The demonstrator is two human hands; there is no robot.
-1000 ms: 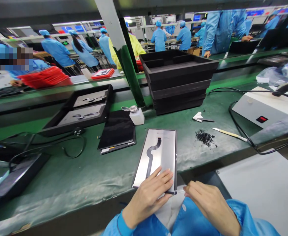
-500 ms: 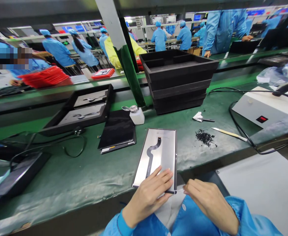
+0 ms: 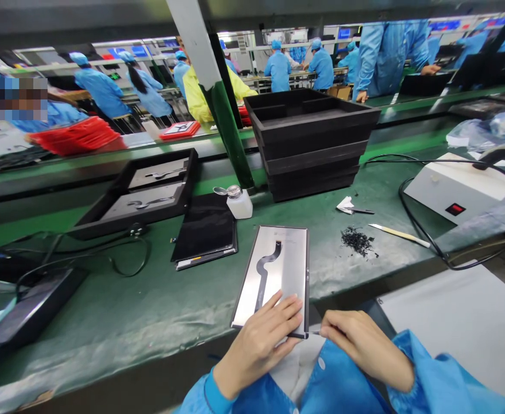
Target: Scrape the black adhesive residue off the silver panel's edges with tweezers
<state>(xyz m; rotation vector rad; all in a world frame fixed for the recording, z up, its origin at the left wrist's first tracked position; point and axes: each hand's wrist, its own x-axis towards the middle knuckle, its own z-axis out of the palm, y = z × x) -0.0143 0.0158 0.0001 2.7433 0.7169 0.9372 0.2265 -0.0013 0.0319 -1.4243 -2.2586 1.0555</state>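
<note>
A flat display panel [image 3: 292,259] with a silvery metal back lies on the bench, its lower end over the front edge. A dark flex cable [image 3: 262,270] curves along that back. My left hand [image 3: 267,336] rests flat on the panel's lower part, fingers stretched out. Just right of the panel's lower right corner, my right hand [image 3: 359,342] is closed in a pinch on a thin pointed tool [image 3: 315,333]. The slim tip reaches that corner; my fingers hide the rest, so its exact kind is unclear.
Behind the panel stand a white pump bottle [image 3: 240,207], stacked dark screens [image 3: 204,230] and black trays [image 3: 316,155]. To the right lie black scraps [image 3: 358,241], a pale-handled blade [image 3: 399,234] and a cabled grey box [image 3: 459,190]. Co-workers in blue [image 3: 278,69] are across the bench.
My right hand has shifted slightly and turned at the panel's corner, and more of the thin tool's tip shows. My left hand stays on the panel.
</note>
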